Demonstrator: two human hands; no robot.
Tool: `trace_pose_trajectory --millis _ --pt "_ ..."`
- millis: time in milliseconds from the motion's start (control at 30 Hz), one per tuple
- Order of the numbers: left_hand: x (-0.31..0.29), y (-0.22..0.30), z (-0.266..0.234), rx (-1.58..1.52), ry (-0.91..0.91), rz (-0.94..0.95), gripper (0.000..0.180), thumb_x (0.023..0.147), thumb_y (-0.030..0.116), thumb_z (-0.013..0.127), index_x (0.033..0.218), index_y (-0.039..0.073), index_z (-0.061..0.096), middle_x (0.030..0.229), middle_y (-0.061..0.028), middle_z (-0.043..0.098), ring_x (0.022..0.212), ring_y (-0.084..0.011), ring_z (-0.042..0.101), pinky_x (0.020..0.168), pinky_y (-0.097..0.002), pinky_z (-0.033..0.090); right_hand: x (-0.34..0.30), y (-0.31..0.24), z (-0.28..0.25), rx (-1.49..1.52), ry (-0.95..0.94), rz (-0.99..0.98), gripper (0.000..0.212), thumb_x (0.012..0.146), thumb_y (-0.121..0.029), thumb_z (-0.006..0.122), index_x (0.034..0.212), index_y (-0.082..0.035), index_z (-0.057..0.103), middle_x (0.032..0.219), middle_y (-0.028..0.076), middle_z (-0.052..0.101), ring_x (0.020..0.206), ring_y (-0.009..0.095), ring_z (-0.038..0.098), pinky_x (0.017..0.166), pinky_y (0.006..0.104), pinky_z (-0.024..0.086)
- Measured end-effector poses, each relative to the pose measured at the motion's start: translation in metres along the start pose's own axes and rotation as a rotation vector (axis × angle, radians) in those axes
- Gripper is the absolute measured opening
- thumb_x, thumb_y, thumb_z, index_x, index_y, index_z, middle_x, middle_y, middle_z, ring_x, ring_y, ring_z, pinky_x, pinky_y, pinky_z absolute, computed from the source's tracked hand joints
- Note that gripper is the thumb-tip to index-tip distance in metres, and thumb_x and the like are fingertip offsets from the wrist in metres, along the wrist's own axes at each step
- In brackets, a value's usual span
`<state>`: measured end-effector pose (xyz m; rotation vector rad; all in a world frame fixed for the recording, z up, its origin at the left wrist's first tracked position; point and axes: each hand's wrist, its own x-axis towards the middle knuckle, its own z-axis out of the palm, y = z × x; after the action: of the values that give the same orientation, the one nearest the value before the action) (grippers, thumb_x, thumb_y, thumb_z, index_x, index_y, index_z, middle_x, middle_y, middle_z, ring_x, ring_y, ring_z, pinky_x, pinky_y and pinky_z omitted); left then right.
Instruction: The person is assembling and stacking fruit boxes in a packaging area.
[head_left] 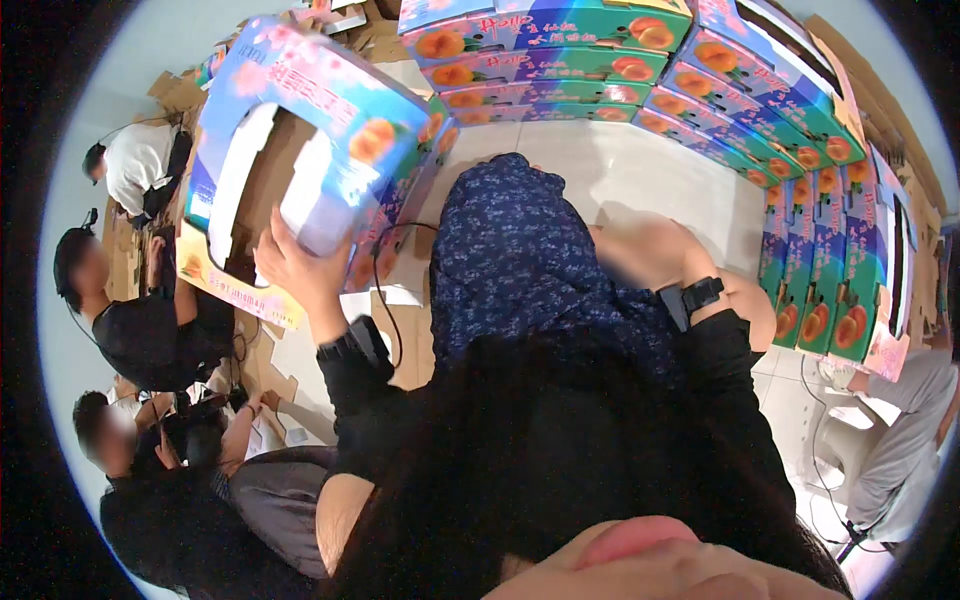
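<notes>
My left hand (300, 272) grips the lower edge of a big blue and green cardboard box (310, 120) printed with peaches and pink blossoms. The box is held up and tilted at the upper left, its window cut-out facing me. A black band sits on that wrist. My right hand (640, 255) is blurred. It rests by my knee on the dark blue patterned cloth (520, 250) over my lap, with a black watch (698, 296) on the wrist. Whether its fingers are closed does not show.
Stacks of the same peach boxes (560, 45) run along the top and down the right side (830, 250). Flat brown cardboard (275, 385) and a black cable (395, 300) lie on the pale floor. Several people (140, 330) sit at the left; another person in grey (905, 420) is at the right.
</notes>
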<state>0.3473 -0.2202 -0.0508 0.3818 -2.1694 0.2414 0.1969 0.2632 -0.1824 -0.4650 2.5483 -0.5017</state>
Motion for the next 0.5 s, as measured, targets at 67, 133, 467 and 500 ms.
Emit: trace_pose_trajectory --millis 67,133,467,500 --pt "-0.012 -0.002 -0.02 -0.038 -0.017 0.062 0.095 0.048 0.046 0.084 0.129 0.011 0.052 0.109 -0.0151 0.048 0.104 -0.0354 0.047 0.097 -0.0525 0.035 -0.002 -0.006 -0.011 0.087 0.121 -0.106 0.037 0.082 -0.028 0.065 0.109 -0.004 0.066 0.097 0.017 0.068 0.09 0.03 0.065 0.08 0.0361 0.05" --pt "-0.021 -0.008 -0.028 -0.095 -0.032 0.171 0.093 0.045 0.046 0.084 0.128 0.013 0.055 0.112 -0.0132 0.045 0.108 -0.0341 0.045 0.102 -0.0543 0.031 -0.002 -0.02 -0.035 0.276 0.334 -0.322 0.023 0.086 -0.016 0.065 0.105 -0.003 0.066 0.09 0.012 0.068 0.084 0.021 0.065 0.076 0.0314 0.05" --pt "0.006 -0.015 0.001 -0.087 0.185 0.689 0.042 0.082 0.022 0.064 0.12 0.035 0.051 0.122 -0.0009 0.05 0.123 -0.0212 0.044 0.11 -0.047 0.011 -0.046 -0.151 -0.171 0.688 0.474 -0.855 0.048 0.085 -0.023 0.07 0.127 -0.008 0.052 0.1 0.003 0.064 0.096 0.013 0.06 0.086 0.0276 0.047" --pt "0.015 -0.01 -0.01 -0.057 0.177 0.727 0.042 0.083 0.024 0.065 0.121 0.036 0.051 0.125 -0.0001 0.051 0.126 -0.0217 0.043 0.11 -0.047 0.011 -0.052 -0.164 -0.176 0.618 0.418 -0.957 0.06 0.083 -0.024 0.073 0.135 -0.008 0.046 0.108 0.004 0.062 0.101 0.013 0.058 0.088 0.028 0.046"
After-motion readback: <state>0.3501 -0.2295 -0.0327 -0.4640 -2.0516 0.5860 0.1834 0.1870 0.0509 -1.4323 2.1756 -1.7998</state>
